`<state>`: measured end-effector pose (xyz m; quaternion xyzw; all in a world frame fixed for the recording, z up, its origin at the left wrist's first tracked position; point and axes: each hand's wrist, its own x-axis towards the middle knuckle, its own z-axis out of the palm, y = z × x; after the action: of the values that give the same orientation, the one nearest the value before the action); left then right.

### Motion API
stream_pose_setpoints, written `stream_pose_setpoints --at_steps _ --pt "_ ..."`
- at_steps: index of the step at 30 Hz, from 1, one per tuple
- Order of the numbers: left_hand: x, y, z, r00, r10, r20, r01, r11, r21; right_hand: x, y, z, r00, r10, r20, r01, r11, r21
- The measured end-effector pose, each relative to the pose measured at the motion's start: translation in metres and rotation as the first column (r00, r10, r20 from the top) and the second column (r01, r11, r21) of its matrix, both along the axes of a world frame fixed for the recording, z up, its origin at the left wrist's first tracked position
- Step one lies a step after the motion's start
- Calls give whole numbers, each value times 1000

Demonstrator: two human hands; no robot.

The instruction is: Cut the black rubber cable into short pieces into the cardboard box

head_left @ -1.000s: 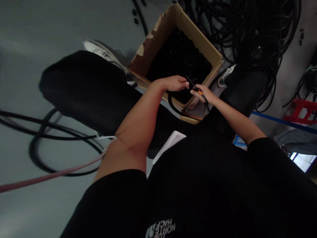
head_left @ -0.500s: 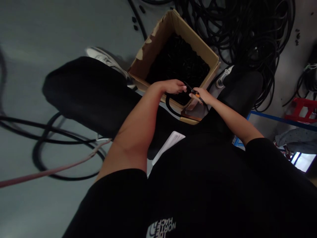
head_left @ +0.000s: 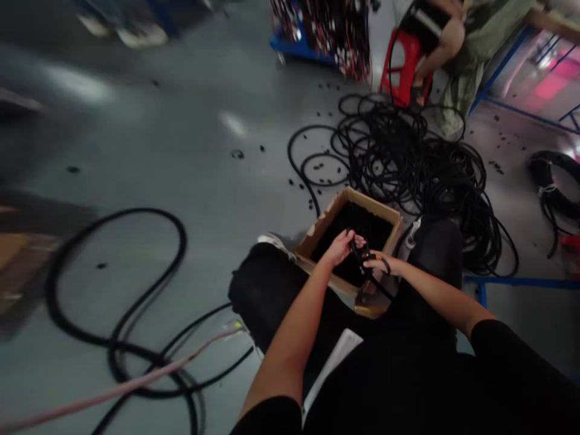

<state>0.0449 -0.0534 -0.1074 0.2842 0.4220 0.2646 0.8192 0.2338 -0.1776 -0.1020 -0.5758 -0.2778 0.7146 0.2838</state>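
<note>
Cable (head_left: 357,251), black, is held over the open cardboard box (head_left: 393,219) that stands on the floor between the person's knees. Left hand (head_left: 341,246) is closed around the cable at the near edge of the box's opening. Right hand (head_left: 378,263) is closed on a small cutter (head_left: 369,258) with orange at its handle; the tool meets the cable just beside the left hand's fingers. Blur and small size hide whether the blades are closed on the cable or only laid against it.

Box interior is dark and appears well filled with short black pieces, though single pieces cannot be made out. Loose black bits (head_left: 317,166) lie scattered on the grey floor (head_left: 181,151) beyond the box. A large tangled cable heap (head_left: 421,163) lies behind and to the right of the box, touching or nearly touching its far side.

Judged from this layout, the cutting is well under way: the box already carries a good load, yet the heap remains large, so most of the stock appears uncut. A thick black hose (head_left: 113,290) loops on the floor to the left, with a pink cord (head_left: 136,380) crossing it. Another person sits on a red stool (head_left: 403,57) at the far edge.
</note>
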Motion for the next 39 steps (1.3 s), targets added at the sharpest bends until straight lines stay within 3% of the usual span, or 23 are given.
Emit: stream_pose_setpoints --at_steps 4,9,11,15,17,19,25,28,31,35,39 --pt "-6 8 -7 970 241 13 -241 970 24 -14 -3 -4 994 90 -58 -96 989 -109" --pt "-26 24 -11 885 466 -22 -458 876 149 -12 -4 4 999 -12 42 12 1000 -9" --pt "-42 35 -7 806 592 -22 -583 800 143 -4 -4 8 998 0 58 -3 999 47" --pt "-81 57 3 582 813 -23 -807 581 103 14 -13 7 991 50 123 -61 994 92" --pt "-94 61 6 538 843 -15 -840 537 77 22 -19 2 989 66 136 -82 991 110" --pt "-96 57 8 578 816 -13 -815 578 48 27 -23 -4 988 83 128 -100 986 132" --pt "-68 31 8 812 583 -5 -583 812 -1 24 -30 -17 969 139 202 -159 984 85" --pt "-59 24 13 874 482 56 -483 876 -4 16 -33 -19 951 195 240 -210 977 38" --pt "-58 26 25 871 481 102 -481 876 -24 11 -33 -19 935 288 208 -295 955 3" --pt "-64 32 46 819 566 94 -559 824 -92 8 -33 -15 929 334 157 -342 939 27" --pt "-65 21 60 839 540 66 -540 841 -28 11 -35 2 904 400 150 -413 907 76"
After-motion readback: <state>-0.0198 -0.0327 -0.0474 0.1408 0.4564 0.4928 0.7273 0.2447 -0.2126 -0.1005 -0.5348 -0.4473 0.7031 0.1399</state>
